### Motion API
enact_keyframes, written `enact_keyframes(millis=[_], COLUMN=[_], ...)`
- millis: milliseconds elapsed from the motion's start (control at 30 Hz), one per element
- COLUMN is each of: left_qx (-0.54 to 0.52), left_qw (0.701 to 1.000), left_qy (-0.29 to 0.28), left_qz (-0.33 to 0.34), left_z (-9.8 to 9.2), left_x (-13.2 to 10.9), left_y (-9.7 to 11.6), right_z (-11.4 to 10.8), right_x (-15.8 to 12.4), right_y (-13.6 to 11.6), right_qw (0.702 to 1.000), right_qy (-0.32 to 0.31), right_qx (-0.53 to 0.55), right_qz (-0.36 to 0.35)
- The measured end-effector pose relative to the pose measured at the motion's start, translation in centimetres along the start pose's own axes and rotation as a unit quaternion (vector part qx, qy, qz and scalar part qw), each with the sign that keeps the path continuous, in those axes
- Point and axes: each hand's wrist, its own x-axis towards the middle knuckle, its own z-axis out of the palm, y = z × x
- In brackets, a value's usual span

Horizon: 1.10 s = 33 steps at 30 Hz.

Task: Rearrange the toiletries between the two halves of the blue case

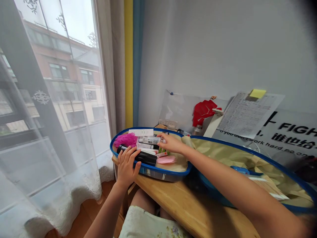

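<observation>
An open suitcase has its left half [158, 175] on the wooden desk, filled with small items. My left hand [127, 163] lies with fingers spread over a black cylinder [148, 158] along the near rim. Between the fingertips of my right hand [170, 143] is the end of a small clear plastic bottle [150, 140], above the other items. A crumpled magenta mesh bundle [126, 139] sits at the left end. Around the hands are a white printed box [141, 132], a pink flat item [166, 160] and several small packages, partly covered.
The suitcase's other half [213, 148], lined in beige, spreads to the right with a blue item [244, 170] in it. Under both halves runs the wooden desk [173, 198]. Sheer curtains [74, 165] hang at left; papers [247, 114] hang by the wall.
</observation>
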Motion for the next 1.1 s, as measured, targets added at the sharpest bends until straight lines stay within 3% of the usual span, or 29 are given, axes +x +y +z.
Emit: enact_keyframes(millis=[167, 467, 567, 667, 767, 933, 1000, 1100], left_qx=[-0.002, 0.004, 0.003, 0.002, 0.002, -0.005, -0.009, -0.009], left_qw=[1.000, 1.000, 1.000, 1.000, 1.000, 1.000, 1.000, 1.000], left_qy=[0.002, 0.006, 0.011, 0.009, 0.008, 0.015, 0.013, 0.016], left_qz=[0.006, 0.006, 0.010, 0.003, 0.004, 0.000, -0.001, 0.007], left_z=[0.0, 0.1, 0.1, 0.1, 0.3, 0.5, 0.6, 0.6], left_x=[0.0, -0.1, 0.0, -0.1, -0.2, -0.4, -0.4, -0.4], left_y=[0.0, 0.0, -0.1, -0.1, -0.2, -0.4, -0.4, -0.5], right_z=[3.0, 4.7, 4.3, 1.7, -3.2, -10.7, -11.7, -11.2], right_x=[1.7, 2.0, 2.2, 1.9, 0.6, -4.2, -6.8, -10.3], right_y=[-2.1, -1.4, -1.4, -0.5, 2.5, 11.5, 15.0, 19.0], right_qw=[0.998, 0.996, 0.995, 0.996, 0.998, 0.991, 0.980, 0.961], right_qy=[-0.046, -0.077, -0.074, -0.057, -0.014, 0.056, 0.043, -0.024], right_qx=[0.001, 0.015, 0.027, 0.043, 0.049, -0.008, -0.042, -0.086], right_qz=[-0.032, -0.053, -0.059, -0.058, -0.025, 0.125, 0.189, 0.261])
